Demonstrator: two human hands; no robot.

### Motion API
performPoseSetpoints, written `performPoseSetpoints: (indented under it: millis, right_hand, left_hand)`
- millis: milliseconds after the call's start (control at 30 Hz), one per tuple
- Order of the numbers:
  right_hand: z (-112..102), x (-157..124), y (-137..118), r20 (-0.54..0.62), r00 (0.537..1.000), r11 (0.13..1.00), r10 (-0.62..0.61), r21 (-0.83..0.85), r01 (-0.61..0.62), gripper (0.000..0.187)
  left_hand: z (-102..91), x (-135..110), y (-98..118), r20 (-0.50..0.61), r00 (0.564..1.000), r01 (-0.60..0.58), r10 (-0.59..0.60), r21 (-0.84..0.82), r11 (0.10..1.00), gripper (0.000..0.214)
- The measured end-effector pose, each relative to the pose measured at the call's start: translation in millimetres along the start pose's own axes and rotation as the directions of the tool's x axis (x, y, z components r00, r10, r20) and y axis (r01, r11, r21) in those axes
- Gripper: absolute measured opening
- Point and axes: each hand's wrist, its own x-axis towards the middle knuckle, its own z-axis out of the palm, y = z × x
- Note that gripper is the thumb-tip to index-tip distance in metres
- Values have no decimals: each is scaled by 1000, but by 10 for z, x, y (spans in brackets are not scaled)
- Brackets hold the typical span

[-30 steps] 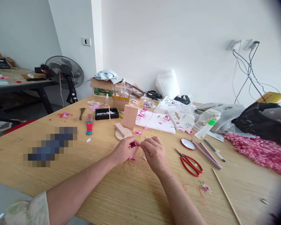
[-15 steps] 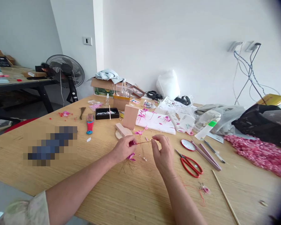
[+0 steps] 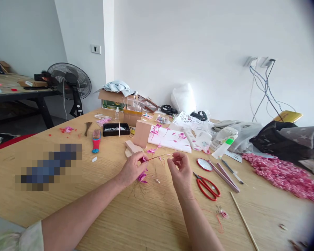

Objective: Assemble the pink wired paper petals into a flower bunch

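Note:
My left hand (image 3: 132, 169) pinches a small pink flower piece (image 3: 143, 159) with a thin wire stem (image 3: 157, 157) sticking out to the right. My right hand (image 3: 180, 170) is raised beside the stem's tip, fingers curled in a pinch, perhaps on a fine thread too thin to make out. Pink petals (image 3: 142, 177) and loose wires lie on the wooden table (image 3: 146, 216) under my hands.
Red scissors (image 3: 208, 185), a round red mirror (image 3: 204, 164) and a long wooden stick (image 3: 243, 220) lie to the right. A heap of pink material (image 3: 282, 174) sits far right. A white foam board (image 3: 170, 139), wood blocks (image 3: 141, 134), a red brush (image 3: 96, 140) and a black tray (image 3: 116, 129) stand behind.
My hands were pinched close together; the right hand has drawn away to the right, exposing the wire stem. The view has shifted slightly.

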Motion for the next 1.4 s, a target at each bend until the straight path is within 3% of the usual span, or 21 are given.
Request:
performPoseSetpoints:
  millis: [100,167,233,300,433,600,800,967,1067,1167,1267,1400]
  right_hand:
    - [4,-12,-4,94,995,998,-12,-63,18,12]
    - [33,-33,-11,228,965,990,130,16,-137,15]
    - [78,-63,-10,354,900,939,254,133,-318,19]
    - [126,-94,2,413,864,879,289,242,-410,20]
    - [180,-120,40,386,877,840,286,339,-423,15]
    - [187,-101,42,349,901,886,257,288,-364,13]
    - [226,-127,35,393,896,901,208,279,-331,13]
    - [206,-116,86,367,901,908,233,249,-336,14]
    - [132,-79,64,172,970,966,174,164,-202,11]
    - [55,-65,-17,32,994,992,-103,-73,105,3]
    - [29,-84,-87,126,928,892,-351,-256,372,8]
    - [47,-99,-79,284,841,765,-461,-354,539,13]
  left_hand:
    - [-6,-12,15,-39,992,-115,122,148,982,7]
    - [1,-23,22,-48,984,-161,174,210,964,9]
    - [20,-37,17,-42,980,-178,193,237,955,9]
    - [47,-53,1,-22,983,-174,184,234,957,8]
    - [83,-82,-8,19,991,-137,136,209,968,8]
    - [77,-91,78,22,993,-119,117,113,986,22]
    - [141,-56,30,108,989,123,-101,-222,967,20]
    - [134,-14,-84,56,975,223,-216,-271,936,17]
    - [97,1,-83,-31,988,143,-149,-161,977,13]
    - [58,7,-45,-90,996,-20,20,-7,1000,9]
    - [38,4,-24,-77,990,-113,121,96,989,9]
    - [52,-6,-40,-50,986,-150,160,157,976,10]
